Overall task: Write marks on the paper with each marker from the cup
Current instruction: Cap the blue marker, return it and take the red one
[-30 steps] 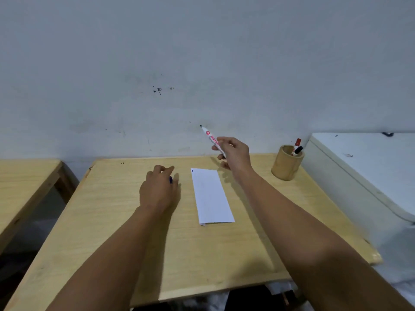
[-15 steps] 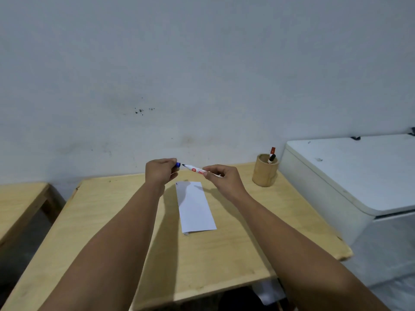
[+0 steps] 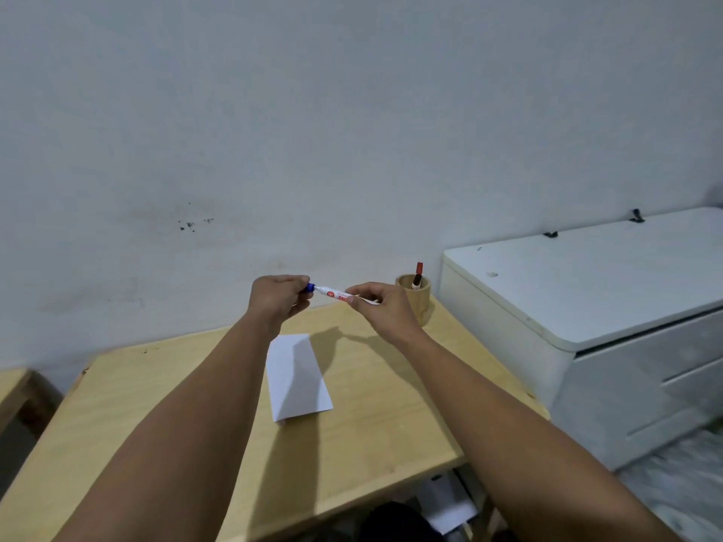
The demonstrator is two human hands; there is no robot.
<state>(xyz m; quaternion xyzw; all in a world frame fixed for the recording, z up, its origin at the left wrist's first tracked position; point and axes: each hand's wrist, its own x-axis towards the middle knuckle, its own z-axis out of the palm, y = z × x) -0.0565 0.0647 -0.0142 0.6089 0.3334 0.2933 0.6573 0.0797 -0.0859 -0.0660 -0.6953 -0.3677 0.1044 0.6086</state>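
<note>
White marker (image 3: pixel 335 294) with a blue cap (image 3: pixel 310 286), held level between two hands above a pale wooden surface (image 3: pixel 383 416).

Left hand (image 3: pixel 276 301) fingers pinch the cap; right hand (image 3: pixel 381 307) fingers pinch the barrel, hiding its far end. Red print on the barrel is too small to read. Below lies a smooth folded white paper (image 3: pixel 297 377), partly behind the left forearm. A round wooden cup (image 3: pixel 416 301) near the right hand holds a red-capped marker (image 3: pixel 418 273); beside the surface stands a white cabinet (image 3: pixel 610 318).

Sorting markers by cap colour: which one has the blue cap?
The white marker held between both hands above the paper; its blue cap sits at the left hand. The cup's marker is red-capped.
</note>
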